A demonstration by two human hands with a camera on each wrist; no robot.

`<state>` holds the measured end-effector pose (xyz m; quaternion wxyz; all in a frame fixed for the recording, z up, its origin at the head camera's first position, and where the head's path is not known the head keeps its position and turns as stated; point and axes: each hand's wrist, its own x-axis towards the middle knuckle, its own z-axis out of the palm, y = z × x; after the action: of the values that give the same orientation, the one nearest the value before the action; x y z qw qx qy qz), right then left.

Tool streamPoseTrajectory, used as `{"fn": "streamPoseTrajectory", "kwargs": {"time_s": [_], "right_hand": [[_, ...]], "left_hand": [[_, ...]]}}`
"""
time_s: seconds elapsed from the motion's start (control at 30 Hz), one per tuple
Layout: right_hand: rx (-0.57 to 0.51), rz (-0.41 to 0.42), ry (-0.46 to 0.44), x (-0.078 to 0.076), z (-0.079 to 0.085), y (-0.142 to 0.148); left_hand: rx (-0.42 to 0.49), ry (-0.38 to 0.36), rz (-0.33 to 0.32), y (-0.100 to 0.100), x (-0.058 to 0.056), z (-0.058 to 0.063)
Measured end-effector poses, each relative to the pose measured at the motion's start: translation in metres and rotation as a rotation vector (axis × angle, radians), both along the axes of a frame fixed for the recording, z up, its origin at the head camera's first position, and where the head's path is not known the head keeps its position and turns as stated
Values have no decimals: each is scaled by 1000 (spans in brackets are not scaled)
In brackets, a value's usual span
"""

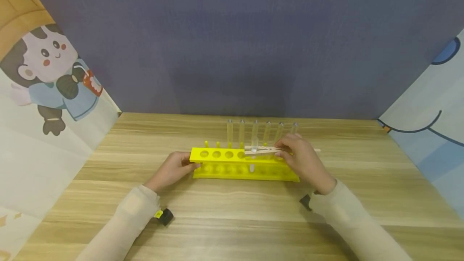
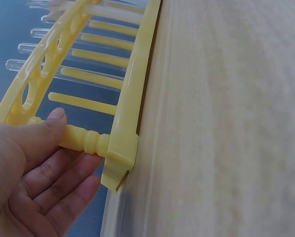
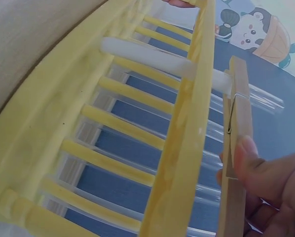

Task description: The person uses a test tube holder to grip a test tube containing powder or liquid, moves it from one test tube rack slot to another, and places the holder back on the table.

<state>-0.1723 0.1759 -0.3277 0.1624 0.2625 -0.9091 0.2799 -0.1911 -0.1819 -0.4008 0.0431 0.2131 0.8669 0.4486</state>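
Note:
A yellow test tube rack (image 1: 217, 159) stands on the table. My left hand (image 1: 174, 168) grips its left end; in the left wrist view thumb and fingers close round the end post (image 2: 78, 138). Between the thumb and fingers of my right hand (image 1: 299, 156) is a wooden test tube clamp (image 3: 241, 113), lying across the rack's top. Its jaws are round a test tube (image 3: 147, 57) with white contents. That tube passes through a hole in the top bar, its lower end near the rack's base. Fingers of the right hand are partly hidden behind the clamp.
Several clear test tubes (image 1: 230, 130) stand upside down on pegs along the rack's back. Wood-grain tabletop (image 1: 232, 220) lies in front. A dark blue panel (image 1: 232, 51) rises behind, with cartoon-printed walls at both sides.

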Motion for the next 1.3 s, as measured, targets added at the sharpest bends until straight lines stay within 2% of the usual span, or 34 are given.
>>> {"fn": "streamPoseTrajectory", "kwargs": {"time_s": [0.43,0.73,0.97,1.3], "right_hand": [[-21,5,11,1,15,1],[8,-5,36,0,24,0],[17,-11,35,2,31,2],[-1,7,84,1,34,2]], "left_hand": [[-26,-12,16,1,1,0],[-27,-16,18,1,-1,-1],[-14,-4,-1,2,0,0],[5,-8,-2,3,3,3]]}}
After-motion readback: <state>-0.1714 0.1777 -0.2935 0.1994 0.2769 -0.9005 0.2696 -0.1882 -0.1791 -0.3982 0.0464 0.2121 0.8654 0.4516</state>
